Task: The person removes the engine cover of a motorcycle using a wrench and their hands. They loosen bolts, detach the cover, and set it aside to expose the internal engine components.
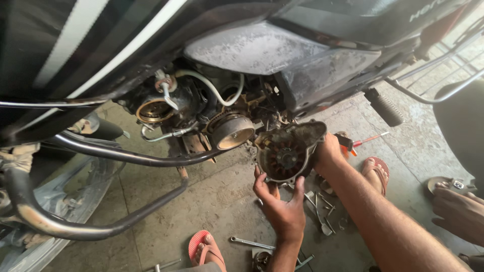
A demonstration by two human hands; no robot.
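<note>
A dirty metal engine side cover (289,151), with a round coil ring inside it, hangs just off the open side of a motorcycle engine (201,113). My left hand (277,204) grips its lower edge from below. My right hand (327,151) holds its right edge. On the engine, a round flywheel (233,132) lies bare just left of the cover. A white hose (212,85) loops above it.
A black crash guard tube (101,221) curves across the left. Wrenches and small tools (317,211) lie on the concrete floor, plus a red-handled screwdriver (365,140). My feet in pink sandals (204,247) rest on the floor. Another person's hand (459,211) is at the right edge.
</note>
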